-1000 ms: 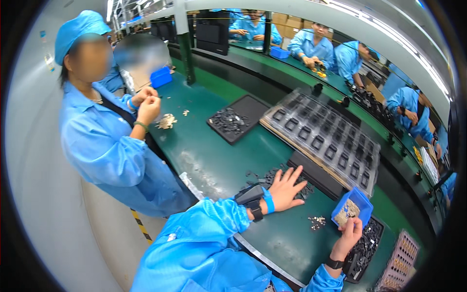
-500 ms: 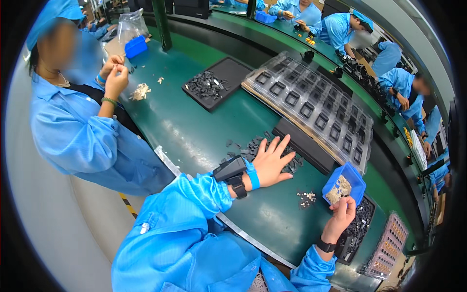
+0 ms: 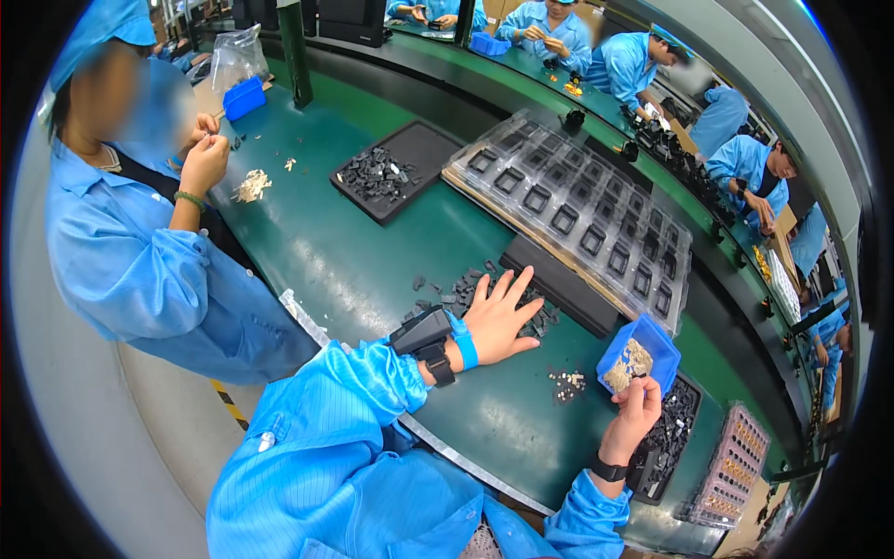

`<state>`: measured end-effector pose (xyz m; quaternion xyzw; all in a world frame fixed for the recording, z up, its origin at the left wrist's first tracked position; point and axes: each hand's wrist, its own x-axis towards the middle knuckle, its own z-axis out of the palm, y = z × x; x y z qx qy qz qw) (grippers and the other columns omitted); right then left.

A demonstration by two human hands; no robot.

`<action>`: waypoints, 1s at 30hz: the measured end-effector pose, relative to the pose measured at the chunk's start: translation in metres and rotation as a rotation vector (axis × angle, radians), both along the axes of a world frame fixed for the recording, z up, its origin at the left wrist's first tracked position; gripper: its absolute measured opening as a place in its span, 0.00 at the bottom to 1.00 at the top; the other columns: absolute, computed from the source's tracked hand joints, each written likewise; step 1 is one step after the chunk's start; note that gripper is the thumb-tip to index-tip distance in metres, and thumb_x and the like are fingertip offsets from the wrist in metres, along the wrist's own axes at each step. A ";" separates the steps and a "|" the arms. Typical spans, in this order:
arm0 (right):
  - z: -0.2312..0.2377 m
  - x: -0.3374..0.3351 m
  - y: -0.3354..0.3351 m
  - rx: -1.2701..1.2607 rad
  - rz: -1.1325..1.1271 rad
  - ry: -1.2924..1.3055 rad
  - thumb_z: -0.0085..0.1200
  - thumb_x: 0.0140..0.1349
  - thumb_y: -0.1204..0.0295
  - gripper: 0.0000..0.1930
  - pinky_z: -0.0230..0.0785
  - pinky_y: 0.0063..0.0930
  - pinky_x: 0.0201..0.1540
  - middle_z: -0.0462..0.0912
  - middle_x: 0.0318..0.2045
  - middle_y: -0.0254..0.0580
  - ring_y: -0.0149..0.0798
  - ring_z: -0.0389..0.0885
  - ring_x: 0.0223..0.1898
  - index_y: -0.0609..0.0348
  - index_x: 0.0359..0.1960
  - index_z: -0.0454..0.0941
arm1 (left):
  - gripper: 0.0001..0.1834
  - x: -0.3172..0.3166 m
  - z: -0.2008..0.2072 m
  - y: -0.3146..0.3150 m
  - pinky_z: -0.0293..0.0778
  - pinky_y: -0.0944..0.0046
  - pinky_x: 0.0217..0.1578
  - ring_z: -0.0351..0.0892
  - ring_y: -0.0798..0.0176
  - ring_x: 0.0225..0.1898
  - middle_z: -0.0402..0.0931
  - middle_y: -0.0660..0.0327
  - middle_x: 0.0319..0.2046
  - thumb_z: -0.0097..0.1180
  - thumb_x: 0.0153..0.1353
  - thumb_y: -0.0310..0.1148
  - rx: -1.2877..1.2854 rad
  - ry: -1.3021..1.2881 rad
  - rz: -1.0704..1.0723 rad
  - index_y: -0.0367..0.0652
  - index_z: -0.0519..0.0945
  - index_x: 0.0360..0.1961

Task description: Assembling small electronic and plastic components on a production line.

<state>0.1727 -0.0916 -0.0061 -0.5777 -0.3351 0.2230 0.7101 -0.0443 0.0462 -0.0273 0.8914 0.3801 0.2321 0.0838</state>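
My left hand (image 3: 498,321) lies palm down with fingers spread, over a scattered pile of small black plastic parts (image 3: 461,293). Nothing is gripped in it. At the near edge of a blue plastic bin (image 3: 663,347), my right hand (image 3: 633,410) is closed with its fingertips together. A tiny dark bit shows at those fingertips; I cannot make out what it is. Inside the tilted bin are pale, flat small pieces (image 3: 631,363). Between my hands, a small cluster of pale and dark bits (image 3: 566,384) rests on the green table (image 3: 466,410).
Beyond my hands lie a black flat block (image 3: 559,284) and clear trays of black frames (image 3: 577,200). A black tray (image 3: 410,154) holds more parts. Right of me are another parts tray (image 3: 678,419) and a pink tray (image 3: 731,466). A co-worker (image 3: 140,252) works at left.
The whole view has shifted, moving the table slightly leftward in the picture. My hands keep their places beside the parts and bin. The co-worker's hands at left have moved a little.
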 end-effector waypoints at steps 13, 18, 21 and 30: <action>-0.004 0.002 -0.007 -0.038 -0.028 -0.060 0.47 0.59 0.78 0.04 0.62 0.15 0.23 0.67 0.27 0.31 0.22 0.66 0.21 0.61 0.26 0.69 | 0.32 0.003 -0.003 -0.005 0.49 0.37 0.56 0.50 0.40 0.62 0.43 0.45 0.64 0.56 0.51 0.52 -0.004 0.003 -0.013 0.49 0.68 0.55; 0.003 -0.002 0.000 -0.055 0.001 -0.117 0.48 0.62 0.72 0.05 0.58 0.16 0.26 0.67 0.18 0.28 0.21 0.64 0.20 0.57 0.29 0.70 | 0.32 -0.001 0.002 0.001 0.50 0.37 0.56 0.50 0.40 0.61 0.44 0.45 0.64 0.57 0.50 0.51 0.031 -0.014 0.007 0.49 0.69 0.54; 0.005 0.000 0.001 -0.040 -0.008 -0.100 0.48 0.60 0.76 0.04 0.61 0.16 0.26 0.68 0.23 0.30 0.23 0.67 0.21 0.60 0.28 0.69 | 0.32 0.002 0.006 0.003 0.50 0.36 0.56 0.50 0.39 0.61 0.44 0.45 0.64 0.58 0.49 0.50 0.021 -0.026 -0.007 0.48 0.70 0.54; -0.004 0.002 -0.007 -0.030 0.001 -0.043 0.51 0.59 0.76 0.04 0.63 0.14 0.25 0.69 0.29 0.30 0.22 0.68 0.23 0.60 0.28 0.70 | 0.32 0.001 -0.001 -0.004 0.49 0.38 0.56 0.50 0.40 0.61 0.45 0.45 0.63 0.57 0.50 0.51 0.022 -0.008 -0.023 0.48 0.69 0.54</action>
